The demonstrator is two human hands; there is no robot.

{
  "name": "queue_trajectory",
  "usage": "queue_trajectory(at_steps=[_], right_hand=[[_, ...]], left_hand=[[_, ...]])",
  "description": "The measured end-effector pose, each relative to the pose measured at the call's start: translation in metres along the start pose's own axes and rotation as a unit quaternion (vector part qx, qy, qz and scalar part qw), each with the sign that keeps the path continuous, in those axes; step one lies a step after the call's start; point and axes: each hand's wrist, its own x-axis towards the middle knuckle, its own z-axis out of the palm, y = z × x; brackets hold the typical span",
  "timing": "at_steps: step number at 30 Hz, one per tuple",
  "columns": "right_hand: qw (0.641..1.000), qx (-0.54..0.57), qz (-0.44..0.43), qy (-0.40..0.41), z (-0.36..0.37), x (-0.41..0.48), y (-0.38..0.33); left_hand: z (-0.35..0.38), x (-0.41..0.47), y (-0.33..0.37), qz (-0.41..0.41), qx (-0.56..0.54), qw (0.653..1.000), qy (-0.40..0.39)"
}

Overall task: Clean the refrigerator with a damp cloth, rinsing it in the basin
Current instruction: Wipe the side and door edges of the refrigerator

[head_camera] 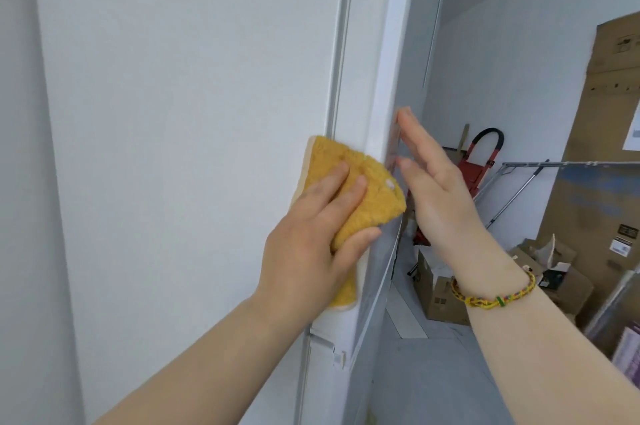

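The white refrigerator [194,119] fills the left and middle of the head view, seen from its side, with the door edge [384,88] running down the middle. A yellow cloth [367,196] is pressed flat against the fridge near that edge by my left hand [311,244], whose fingers spread over it. My right hand [436,192] is flat and open, fingers straight, touching the front face of the door just right of the edge. A braided yellow bracelet [491,296] circles my right wrist. The basin is not in view.
Right of the fridge lies a grey floor [440,376]. Beyond it stand cardboard boxes [440,293], a red hand truck [478,164], a metal rack [554,168] and a tall cardboard carton [602,133] against the white wall.
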Motion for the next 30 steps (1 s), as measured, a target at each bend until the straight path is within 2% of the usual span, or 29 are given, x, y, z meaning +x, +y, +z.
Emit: queue_trajectory(at_steps=[4, 11, 14, 18, 25, 30], right_hand=[[0.999, 0.019, 0.025, -0.002, 0.001, -0.005, 0.004], [0.999, 0.038, 0.018, 0.01, 0.008, -0.006, 0.006], [0.999, 0.038, 0.014, 0.01, 0.011, -0.008, 0.01], [1.0, 0.018, 0.009, -0.014, 0.009, -0.008, 0.013], [0.999, 0.011, 0.016, -0.032, 0.004, -0.008, 0.01], [0.999, 0.011, 0.035, -0.037, -0.002, -0.009, 0.005]], left_hand=[[0.01, -0.037, -0.002, 0.01, 0.042, 0.999, 0.007], [0.008, -0.012, -0.013, 0.06, 0.033, 0.997, 0.041], [0.023, -0.042, -0.013, 0.062, 0.039, 0.996, 0.052], [0.027, -0.087, -0.015, 0.043, 0.055, 0.997, 0.027], [0.014, -0.01, -0.009, 0.021, 0.009, 0.997, 0.07], [0.029, -0.035, -0.01, 0.05, 0.011, 0.996, 0.075]])
